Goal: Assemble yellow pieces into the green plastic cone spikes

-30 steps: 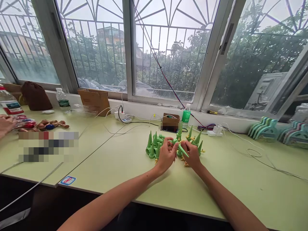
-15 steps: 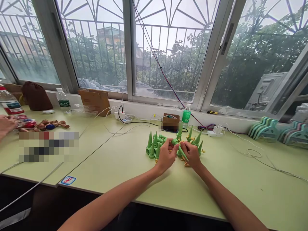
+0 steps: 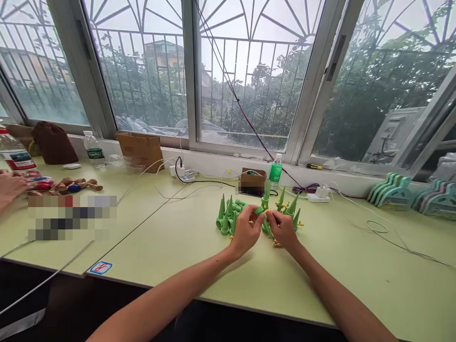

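Note:
Over the middle of the table, my left hand (image 3: 246,230) is closed around a green plastic plant-watering spike (image 3: 259,210) with a ribbed collar. The spike's tapered end slants down between both hands. My right hand (image 3: 284,229) is pinched against the spike's side near a small yellow part; its fingertips cover most of that contact. Behind and left of my hands stand several green spikes (image 3: 221,207), some upright and others lying down. More green spikes (image 3: 292,206), some with small yellow valves, stand to the right. Yellow pieces (image 3: 276,243) lie just below my hands.
A green-labelled bottle (image 3: 275,172) and a small cardboard box (image 3: 252,179) stand by the window. White cables (image 3: 388,232) and stacked hangers (image 3: 391,191) are at right. At far left, another person's hand (image 3: 12,187) is near wooden toys (image 3: 80,185). A larger box (image 3: 140,149) stands behind.
The held spike has turned, so its tip points more steeply down and is partly behind my right hand. My right fingertips have shifted slightly on it; both arms stay nearly in place.

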`<state>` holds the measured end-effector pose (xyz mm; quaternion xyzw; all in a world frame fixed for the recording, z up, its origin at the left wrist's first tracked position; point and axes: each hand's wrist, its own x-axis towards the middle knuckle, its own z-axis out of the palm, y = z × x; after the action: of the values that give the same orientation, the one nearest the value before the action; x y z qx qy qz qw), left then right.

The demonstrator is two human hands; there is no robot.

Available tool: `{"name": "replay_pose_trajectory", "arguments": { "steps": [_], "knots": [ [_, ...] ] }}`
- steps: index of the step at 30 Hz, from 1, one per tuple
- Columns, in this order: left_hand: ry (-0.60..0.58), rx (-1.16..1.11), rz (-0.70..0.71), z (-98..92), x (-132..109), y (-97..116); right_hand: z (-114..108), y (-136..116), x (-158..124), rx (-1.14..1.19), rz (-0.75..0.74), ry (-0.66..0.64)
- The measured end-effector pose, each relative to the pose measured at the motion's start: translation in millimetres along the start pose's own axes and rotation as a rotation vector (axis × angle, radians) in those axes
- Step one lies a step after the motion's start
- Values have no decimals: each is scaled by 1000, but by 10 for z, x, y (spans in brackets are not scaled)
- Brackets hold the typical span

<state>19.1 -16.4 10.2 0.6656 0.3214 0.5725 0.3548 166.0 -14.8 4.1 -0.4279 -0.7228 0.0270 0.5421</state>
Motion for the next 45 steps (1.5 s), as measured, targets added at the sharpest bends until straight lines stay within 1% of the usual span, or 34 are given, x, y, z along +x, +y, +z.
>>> {"name": "replay_pose_trajectory", "arguments": {
  "steps": [3, 7, 11, 23, 36, 40, 45],
  "knots": [
    [5, 29, 35, -4, 3, 10, 3, 9, -5, 2, 4, -7],
    [24, 112, 122, -12, 2, 42, 0, 10, -4, 6, 5, -16],
    [1, 177, 164, -17, 0, 61, -1, 9, -5, 4, 1, -26],
    [-28, 246, 270, -10, -12, -20, 4, 19, -17, 18, 17, -60],
    [-39, 329, 345, -12, -12, -104, 10, 3, -10, -13, -3, -53],
    [-22, 323, 356, -2, -12, -83, 14, -2, -10, -24, -11, -46],
    [-10, 285, 316, 25, -34, -18, 21, -27, -8, -19, -12, -23]
  ]
}}
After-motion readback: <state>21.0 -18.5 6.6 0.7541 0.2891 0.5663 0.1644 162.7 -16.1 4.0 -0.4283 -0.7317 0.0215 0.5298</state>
